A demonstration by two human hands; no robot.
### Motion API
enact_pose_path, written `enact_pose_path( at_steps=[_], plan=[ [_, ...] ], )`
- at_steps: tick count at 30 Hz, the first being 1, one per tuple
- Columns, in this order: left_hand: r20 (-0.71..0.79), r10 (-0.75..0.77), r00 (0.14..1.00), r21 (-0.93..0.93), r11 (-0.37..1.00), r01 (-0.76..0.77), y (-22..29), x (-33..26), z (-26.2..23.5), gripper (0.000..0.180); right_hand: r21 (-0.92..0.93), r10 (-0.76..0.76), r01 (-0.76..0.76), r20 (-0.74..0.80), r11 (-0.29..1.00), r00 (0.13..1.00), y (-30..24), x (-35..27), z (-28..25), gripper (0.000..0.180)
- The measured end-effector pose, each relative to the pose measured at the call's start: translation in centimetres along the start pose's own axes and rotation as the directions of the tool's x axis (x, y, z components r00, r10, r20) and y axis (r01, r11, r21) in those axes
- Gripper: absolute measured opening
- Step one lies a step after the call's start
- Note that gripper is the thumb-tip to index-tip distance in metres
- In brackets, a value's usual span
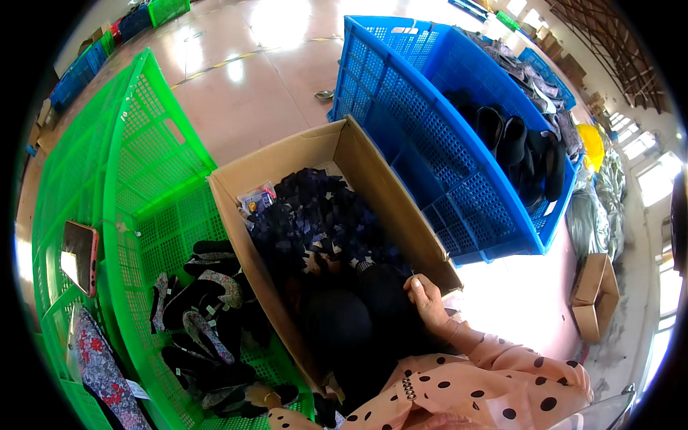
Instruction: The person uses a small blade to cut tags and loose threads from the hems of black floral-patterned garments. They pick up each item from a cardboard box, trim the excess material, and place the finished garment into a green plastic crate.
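Left hand (269, 396) mostly hidden among shoes (208, 315) at the frame bottom. Right hand (428, 299) fingertips buried in dark fabric (365, 315); grip unclear.

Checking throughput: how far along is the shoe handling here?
Done, apparently: a heap of dark shoes lies in the green crate, more in the blue crate. In hand: the right hand rests on a black item in the cardboard box; the left hand is hidden. Left: the box's pile of small dark pieces.
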State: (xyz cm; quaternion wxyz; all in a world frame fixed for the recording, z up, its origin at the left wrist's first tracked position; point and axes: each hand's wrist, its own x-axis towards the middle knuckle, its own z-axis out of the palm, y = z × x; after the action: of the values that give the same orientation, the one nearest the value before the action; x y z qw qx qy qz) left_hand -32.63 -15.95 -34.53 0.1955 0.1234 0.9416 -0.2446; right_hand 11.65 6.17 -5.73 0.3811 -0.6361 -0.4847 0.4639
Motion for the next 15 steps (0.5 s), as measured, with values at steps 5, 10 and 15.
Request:
enact_pose_path(
  at_steps=[5,10,15],
  plan=[
    [0.219,-0.053,0.974,0.059,0.997,0.041,-3.7,4.1,-1.9,0.088,-0.054,-0.012,0.008,-0.057,0.999,0.998,-0.2,0.4,0.5,0.036],
    [0.276,0.047,0.960,0.104,0.991,-0.079,-2.5,5.1,0.2,0.073,-0.112,-0.014,0.004,-0.083,0.994,0.996,0.8,0.4,0.8,0.033],
    [0.430,0.177,0.885,-0.241,0.968,-0.076,1.8,2.6,3.5,0.055,-0.104,-0.031,0.021,-0.089,0.994,0.996,0.7,0.4,1.3,0.031]
  ],
)
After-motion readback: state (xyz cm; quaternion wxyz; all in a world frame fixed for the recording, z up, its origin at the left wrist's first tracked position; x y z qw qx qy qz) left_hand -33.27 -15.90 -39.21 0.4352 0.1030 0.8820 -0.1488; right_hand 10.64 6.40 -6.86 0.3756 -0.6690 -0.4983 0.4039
